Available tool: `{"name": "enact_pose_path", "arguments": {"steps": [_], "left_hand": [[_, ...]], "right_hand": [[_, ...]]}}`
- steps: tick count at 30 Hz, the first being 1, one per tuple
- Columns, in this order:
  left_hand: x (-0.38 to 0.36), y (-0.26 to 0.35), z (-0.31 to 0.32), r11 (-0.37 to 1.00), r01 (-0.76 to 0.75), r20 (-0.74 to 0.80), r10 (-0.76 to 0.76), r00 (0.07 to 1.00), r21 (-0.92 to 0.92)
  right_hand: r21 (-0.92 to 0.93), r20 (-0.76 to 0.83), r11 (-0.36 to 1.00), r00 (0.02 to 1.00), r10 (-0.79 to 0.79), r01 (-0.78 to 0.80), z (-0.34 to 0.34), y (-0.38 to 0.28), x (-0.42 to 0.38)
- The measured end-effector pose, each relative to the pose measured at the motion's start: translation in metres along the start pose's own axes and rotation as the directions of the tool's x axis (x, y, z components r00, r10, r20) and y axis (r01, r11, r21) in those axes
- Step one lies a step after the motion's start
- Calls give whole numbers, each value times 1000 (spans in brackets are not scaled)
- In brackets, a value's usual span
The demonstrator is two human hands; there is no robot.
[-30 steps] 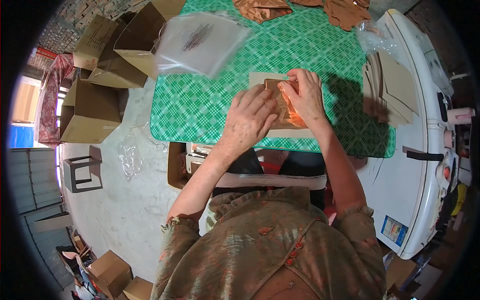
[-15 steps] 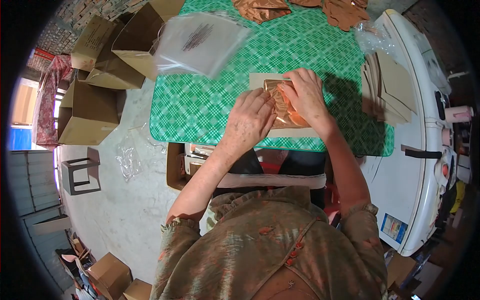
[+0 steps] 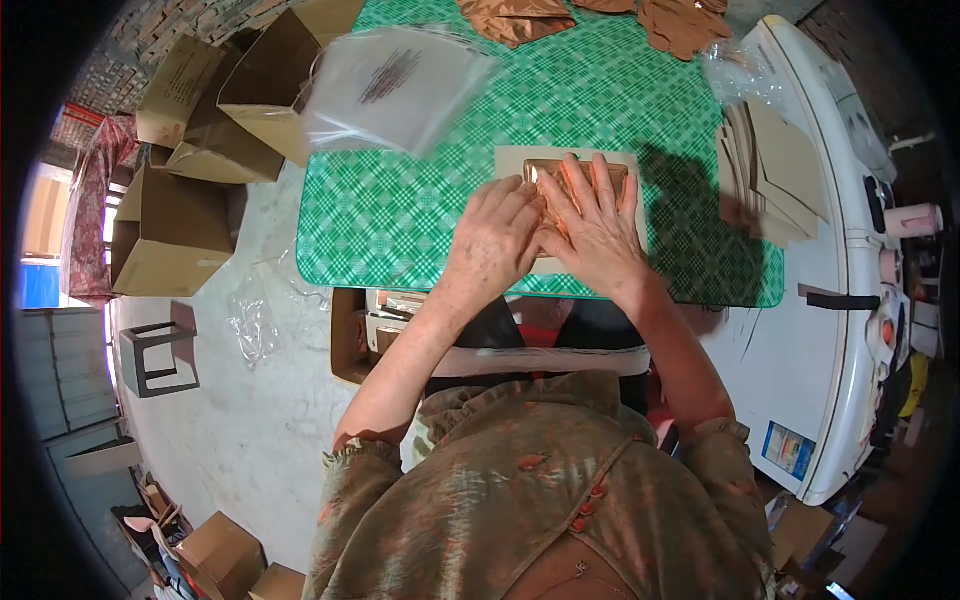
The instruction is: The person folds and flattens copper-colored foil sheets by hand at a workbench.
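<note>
A shiny copper-coloured folded piece [image 3: 548,173], of fabric or film, lies on a beige cardboard sheet [image 3: 512,156] near the front edge of the table. My right hand [image 3: 603,225] is pressed flat on the folded piece, its fingers spread. At the piece's left edge, my left hand [image 3: 495,232] has its fingers bent and close together, gripping that edge. Its fingertips are partly hidden. Both hands cover much of the piece.
Clear plastic bags [image 3: 395,85] lie at the table's back left. More copper-coloured pieces [image 3: 515,18] are at the far edge. Cardboard sheets [image 3: 775,170] are stacked at right, beside a white appliance [image 3: 800,350]. Open boxes [image 3: 175,230] stand at left on the floor.
My right hand has gone from bent fingers at the folded piece's right side to lying spread and flat on top of it. My left hand has stayed at the left edge.
</note>
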State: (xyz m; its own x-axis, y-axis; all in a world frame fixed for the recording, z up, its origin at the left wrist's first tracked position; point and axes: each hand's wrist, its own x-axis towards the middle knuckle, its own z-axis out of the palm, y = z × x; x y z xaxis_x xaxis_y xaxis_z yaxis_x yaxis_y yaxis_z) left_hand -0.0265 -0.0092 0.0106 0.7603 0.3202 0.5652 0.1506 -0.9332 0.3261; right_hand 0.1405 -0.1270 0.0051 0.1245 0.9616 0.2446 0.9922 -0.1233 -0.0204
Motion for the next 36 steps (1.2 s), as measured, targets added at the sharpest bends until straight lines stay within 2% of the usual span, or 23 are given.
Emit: {"name": "enact_pose_path", "arguments": {"steps": [6, 9, 13, 27, 30, 33, 36], "left_hand": [[3, -4, -4, 997, 55, 5, -55, 998, -62], [10, -15, -9, 994, 94, -62, -97, 993, -53], [11, -32, -11, 995, 84, -3, -84, 996, 59], [13, -48, -24, 997, -42, 160, 31, 987, 63], [14, -50, -24, 996, -63, 169, 50, 984, 69], [16, -52, -24, 995, -73, 166, 62, 984, 65], [18, -54, -25, 993, -87, 169, 72, 983, 84]], "right_hand": [[27, 6, 1000, 1000, -5, 5, -4, -1, -1], [-8, 28, 1000, 1000, 1, -1, -3, -1, -1], [11, 26, 1000, 1000, 7, -8, -5, -2, 0], [19, 19, 1000, 1000, 3, -4, -4, -2, 1], [72, 195, 994, 979, 61, -76, -15, -5, 3], [65, 189, 996, 981, 51, -65, -14, -4, 3], [12, 43, 1000, 999, 3, -3, -5, -1, 0]]}}
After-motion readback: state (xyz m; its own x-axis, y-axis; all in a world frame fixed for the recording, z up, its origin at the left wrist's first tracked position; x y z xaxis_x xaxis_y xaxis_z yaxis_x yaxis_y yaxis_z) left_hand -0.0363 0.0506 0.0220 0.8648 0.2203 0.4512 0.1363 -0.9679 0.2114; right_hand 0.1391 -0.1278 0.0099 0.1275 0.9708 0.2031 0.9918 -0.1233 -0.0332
